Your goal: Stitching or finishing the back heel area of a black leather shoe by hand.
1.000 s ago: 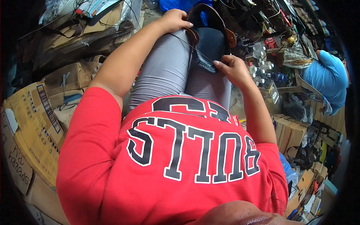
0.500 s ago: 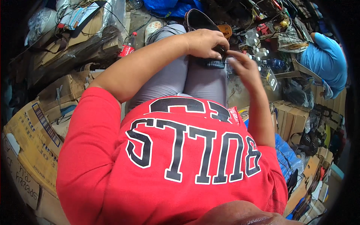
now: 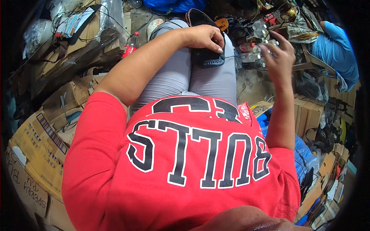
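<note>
My left hand (image 3: pixel 206 37) grips a black leather shoe upper (image 3: pixel 208 57) lying over my right thigh, thumb on top and fingers curled at its far edge. Stitching puckers the near edge of the leather. A thin dark thread (image 3: pixel 241 57) runs taut from the upper out to the right, toward my right hand (image 3: pixel 278 57). That hand is raised beyond my knee, index finger and thumb apart and slightly blurred; the thread seems caught in its lower fingers. Past the upper shows a dark shoe-like opening with a pale rim (image 3: pixel 194 15).
A red-labelled bottle (image 3: pixel 132 44) stands left of my legs, near a white perforated clog (image 3: pixel 155 27). Several small clear bottles (image 3: pixel 252 56) stand right of my knees. Cardboard (image 3: pixel 38 150) lies at left. A person in a blue shirt (image 3: pixel 335 54) sits at far right.
My right hand has moved away from the shoe upper to the right, drawing the thread out straight. My left hand has shifted slightly left and away, still on the upper.
</note>
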Demonstrator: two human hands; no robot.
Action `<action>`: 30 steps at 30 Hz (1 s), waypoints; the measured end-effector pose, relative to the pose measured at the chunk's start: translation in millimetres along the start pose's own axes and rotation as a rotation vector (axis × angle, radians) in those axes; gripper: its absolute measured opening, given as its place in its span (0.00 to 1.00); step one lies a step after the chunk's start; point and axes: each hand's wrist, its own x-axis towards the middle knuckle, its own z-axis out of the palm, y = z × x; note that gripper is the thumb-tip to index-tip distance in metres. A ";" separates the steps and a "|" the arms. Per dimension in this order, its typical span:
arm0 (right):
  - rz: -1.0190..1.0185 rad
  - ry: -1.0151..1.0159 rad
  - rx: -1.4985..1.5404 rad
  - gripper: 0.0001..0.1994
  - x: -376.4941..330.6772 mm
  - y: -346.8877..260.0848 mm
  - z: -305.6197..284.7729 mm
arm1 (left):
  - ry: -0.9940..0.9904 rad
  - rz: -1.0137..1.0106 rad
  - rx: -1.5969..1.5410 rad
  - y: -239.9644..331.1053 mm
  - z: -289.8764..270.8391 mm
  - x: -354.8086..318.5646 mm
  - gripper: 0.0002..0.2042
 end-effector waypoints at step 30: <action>-0.082 -0.607 0.684 0.11 0.9 -29.6 37.1 | -0.035 -0.075 0.088 13.6 8.4 14.3 0.12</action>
